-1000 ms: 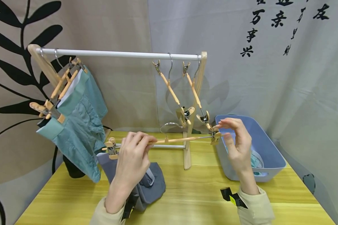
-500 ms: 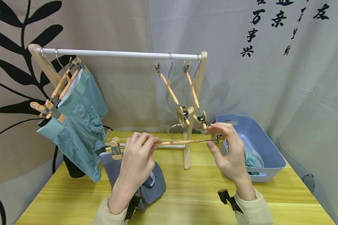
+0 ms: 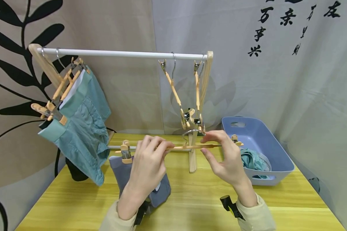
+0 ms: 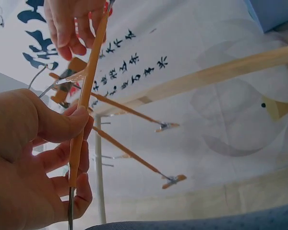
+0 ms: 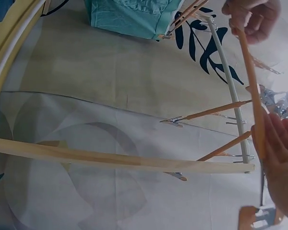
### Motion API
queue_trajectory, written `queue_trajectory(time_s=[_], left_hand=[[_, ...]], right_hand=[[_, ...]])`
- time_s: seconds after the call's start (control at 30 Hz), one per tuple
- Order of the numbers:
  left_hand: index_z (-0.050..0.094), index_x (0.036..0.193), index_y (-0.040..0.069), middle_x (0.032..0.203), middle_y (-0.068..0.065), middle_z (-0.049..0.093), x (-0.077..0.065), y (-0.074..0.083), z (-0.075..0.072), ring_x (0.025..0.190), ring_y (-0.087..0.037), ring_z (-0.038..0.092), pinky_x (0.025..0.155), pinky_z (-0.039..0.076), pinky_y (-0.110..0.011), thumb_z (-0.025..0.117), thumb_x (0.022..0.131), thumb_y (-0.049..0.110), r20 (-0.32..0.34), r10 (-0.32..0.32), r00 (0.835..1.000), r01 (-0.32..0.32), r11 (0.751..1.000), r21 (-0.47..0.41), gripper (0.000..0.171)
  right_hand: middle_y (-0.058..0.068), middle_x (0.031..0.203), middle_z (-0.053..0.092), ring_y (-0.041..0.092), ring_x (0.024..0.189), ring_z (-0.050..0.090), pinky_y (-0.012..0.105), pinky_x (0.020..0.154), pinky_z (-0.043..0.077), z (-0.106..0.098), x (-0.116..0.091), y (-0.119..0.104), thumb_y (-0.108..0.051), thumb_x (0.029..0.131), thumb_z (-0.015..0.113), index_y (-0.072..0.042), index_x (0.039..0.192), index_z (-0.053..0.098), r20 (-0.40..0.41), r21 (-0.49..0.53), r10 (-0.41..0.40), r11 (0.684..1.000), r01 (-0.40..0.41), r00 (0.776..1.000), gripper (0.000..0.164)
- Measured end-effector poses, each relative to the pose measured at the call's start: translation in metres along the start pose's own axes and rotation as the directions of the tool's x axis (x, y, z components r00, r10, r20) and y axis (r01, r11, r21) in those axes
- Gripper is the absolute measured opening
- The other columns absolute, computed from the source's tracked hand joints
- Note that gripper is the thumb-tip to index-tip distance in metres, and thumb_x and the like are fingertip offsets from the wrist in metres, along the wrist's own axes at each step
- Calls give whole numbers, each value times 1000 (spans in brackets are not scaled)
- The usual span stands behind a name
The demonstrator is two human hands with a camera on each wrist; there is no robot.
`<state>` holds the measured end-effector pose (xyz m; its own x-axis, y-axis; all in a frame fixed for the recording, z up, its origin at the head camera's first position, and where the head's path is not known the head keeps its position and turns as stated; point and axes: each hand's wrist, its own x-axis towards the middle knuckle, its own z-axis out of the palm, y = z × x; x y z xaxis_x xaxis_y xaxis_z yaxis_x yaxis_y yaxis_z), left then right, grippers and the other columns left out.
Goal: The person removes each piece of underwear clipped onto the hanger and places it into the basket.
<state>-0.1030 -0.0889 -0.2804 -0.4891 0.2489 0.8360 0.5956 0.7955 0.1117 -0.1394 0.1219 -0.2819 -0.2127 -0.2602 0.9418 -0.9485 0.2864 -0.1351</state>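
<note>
Left grip [image 3: 148,160] holds hanger [image 3: 198,146] — garment [image 3: 120,171] clipped.

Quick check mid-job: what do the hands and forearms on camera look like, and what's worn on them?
The left hand and right hand are ungloved. Cream sleeves reach toward the wrists. Black straps sit at both wrists; the right one shows a small yellow-green patch.

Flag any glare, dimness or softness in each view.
Head: fairly even light, blue basket crisp; left wrist: left hand shaded against a curtain bright at upper left; right wrist: dim toward the left, white glare at upper right, held hanger slightly soft.
</note>
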Motion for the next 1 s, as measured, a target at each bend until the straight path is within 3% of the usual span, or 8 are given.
queue_trajectory(time_s=[0.47,1.0], left_hand=[[67,85,13,82,1,60,2,7,2,77,-18,47,69,36,-31,63,82,5,-4,5,1000,-5,1000,-3,10],[66,85,13,82,1,60,2,8,2,77,-18,48,69,36,-31,63,82,5,-3,12,1000,-12,1000,8,10]], right_hand=[[8,88,60,16,81,60,20,73,50,3,-4,-1,-27,87,59,4,100,59,67,-72,36,997,-31,997,33],[6,84,60,14,77,61,18,70,51,5,-4,1,-30,88,57,2,95,60,101,-172,41,985,-23,994,32]])
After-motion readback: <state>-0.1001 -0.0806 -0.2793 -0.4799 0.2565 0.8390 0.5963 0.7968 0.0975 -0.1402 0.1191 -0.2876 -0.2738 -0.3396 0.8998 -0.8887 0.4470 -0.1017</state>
